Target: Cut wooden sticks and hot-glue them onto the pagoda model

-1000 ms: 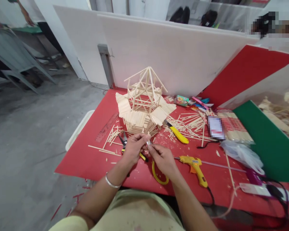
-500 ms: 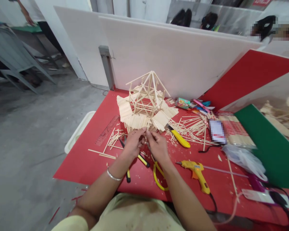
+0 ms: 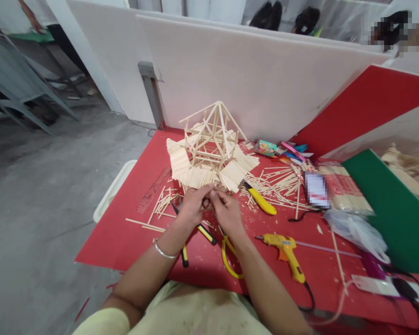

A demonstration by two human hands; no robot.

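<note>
My left hand [image 3: 194,204] and my right hand [image 3: 226,209] meet at the near edge of a wooden stick model [image 3: 214,139], fingertips pinched close together. Whatever lies between the fingers is too small to make out. The model has a peaked open frame on top and slatted panels [image 3: 199,177] flaring out around its base. Black-and-yellow pliers [image 3: 206,234] lie partly under my left hand. Yellow-handled scissors [image 3: 228,258] rest beneath my right wrist. To the right of my right hand is a yellow cutter knife [image 3: 261,200].
A yellow glue gun [image 3: 284,251] lies right of my right forearm. Loose sticks [image 3: 279,186] spread behind it, near a plastic bag [image 3: 356,232] and packed sticks [image 3: 345,186]. A clear ruler [image 3: 153,190] lies left on the red tabletop [image 3: 111,242]. White boards [image 3: 258,83] stand behind.
The view has shifted slightly. My hands stay together at the model's near edge, with the left fingers drawn a little closer to the right ones.
</note>
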